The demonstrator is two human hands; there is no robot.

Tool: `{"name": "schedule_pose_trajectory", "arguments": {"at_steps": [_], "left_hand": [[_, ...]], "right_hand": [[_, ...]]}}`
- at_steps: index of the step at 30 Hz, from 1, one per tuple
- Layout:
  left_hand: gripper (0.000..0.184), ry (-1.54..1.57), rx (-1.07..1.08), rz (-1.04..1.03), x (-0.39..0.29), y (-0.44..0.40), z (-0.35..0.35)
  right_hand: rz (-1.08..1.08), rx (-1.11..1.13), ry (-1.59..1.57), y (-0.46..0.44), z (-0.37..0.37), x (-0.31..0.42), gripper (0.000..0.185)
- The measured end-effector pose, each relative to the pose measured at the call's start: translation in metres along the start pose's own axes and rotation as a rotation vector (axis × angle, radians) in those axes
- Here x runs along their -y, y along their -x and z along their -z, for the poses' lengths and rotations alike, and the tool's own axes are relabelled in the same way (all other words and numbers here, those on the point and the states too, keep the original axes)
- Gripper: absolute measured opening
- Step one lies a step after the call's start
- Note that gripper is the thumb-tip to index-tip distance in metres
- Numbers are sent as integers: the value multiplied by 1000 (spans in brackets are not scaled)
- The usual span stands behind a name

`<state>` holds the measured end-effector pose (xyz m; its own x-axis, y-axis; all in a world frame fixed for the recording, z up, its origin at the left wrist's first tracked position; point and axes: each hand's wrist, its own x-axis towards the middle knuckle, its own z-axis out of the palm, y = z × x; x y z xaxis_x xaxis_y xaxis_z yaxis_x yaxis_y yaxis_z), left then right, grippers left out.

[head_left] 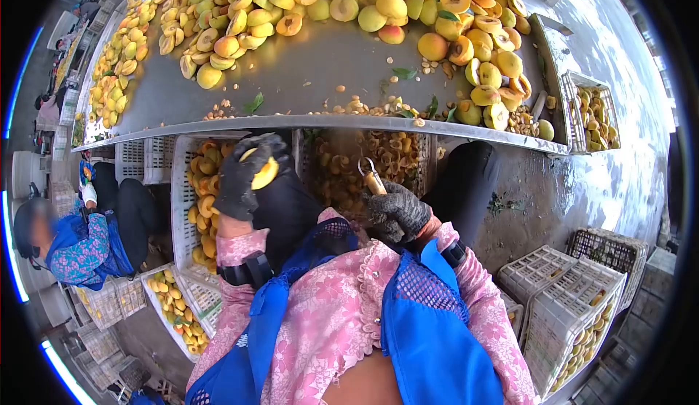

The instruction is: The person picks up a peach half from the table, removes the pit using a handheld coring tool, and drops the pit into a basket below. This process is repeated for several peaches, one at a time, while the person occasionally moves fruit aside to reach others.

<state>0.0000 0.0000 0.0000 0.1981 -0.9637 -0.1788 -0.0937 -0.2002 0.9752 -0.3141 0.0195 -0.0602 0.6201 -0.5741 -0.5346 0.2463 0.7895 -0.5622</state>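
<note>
My left hand, in a dark glove, is closed round a yellow peach half with its cut edge showing. It hovers over the right side of a crate of peach halves. My right hand, in a grey glove, grips the wooden handle of a pitting tool. The tool's looped metal end points up, away from me. Beneath it, between my knees, is a container of brownish peach scraps or stones; I cannot tell which.
Ahead stands a metal table with a raised front edge, heaped with halved peaches, loose stones and leaves. A crate of fruit is at its right end. Stacked crates stand behind right. A co-worker sits at left beside more crates.
</note>
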Motion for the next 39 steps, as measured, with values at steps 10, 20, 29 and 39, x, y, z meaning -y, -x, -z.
{"name": "schedule_pose_trajectory", "arguments": {"at_steps": [10,20,29,39], "left_hand": [[29,-563,-84,-246,-32,-76,-18],[56,-1101,-85,-459,-19,-303,-196],[42,-258,-90,-454,33,-297,-208],[43,1161,366,174,-17,-175,-147]], "right_hand": [[-49,-37,91,-26,40,-17,22],[-2,-204,9,-33,41,-11,11],[151,-170,314,-50,47,-25,23],[456,-95,720,-22,46,-12,20]]}}
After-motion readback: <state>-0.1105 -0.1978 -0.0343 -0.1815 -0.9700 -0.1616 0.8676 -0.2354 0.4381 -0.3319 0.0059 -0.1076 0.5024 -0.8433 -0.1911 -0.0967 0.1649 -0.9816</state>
